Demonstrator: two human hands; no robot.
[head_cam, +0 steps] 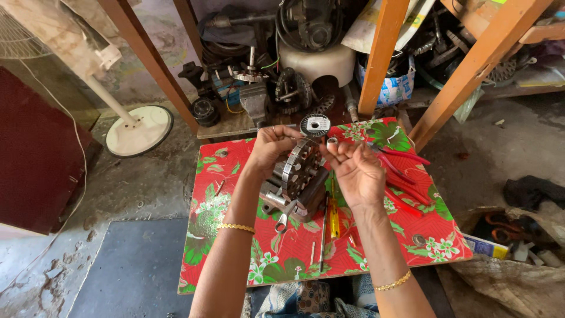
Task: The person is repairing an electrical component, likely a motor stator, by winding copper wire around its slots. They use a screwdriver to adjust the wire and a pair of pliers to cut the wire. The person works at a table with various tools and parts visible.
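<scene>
The motor core point(300, 171) stands clamped in a small vise point(282, 203) at the middle of the worktop point(235, 159), which carries a red floral cloth. The left hand point(272, 147) is closed on the upper rim of the core; the right hand point(353, 168) is pinched shut at the fingertips just beside the rim, on what appears to be fine wire — too thin to confirm. A wire spool point(316, 125) stands just behind the core. Likely faults: a thin strand may snag on the slot edges and break or kink, and an uneven pull may tilt the core in the vise. Red-handled pliers point(400, 171) and a yellow screwdriver point(333, 218) lie near the right hand — a sweeping wrist could knock them off the edge
</scene>
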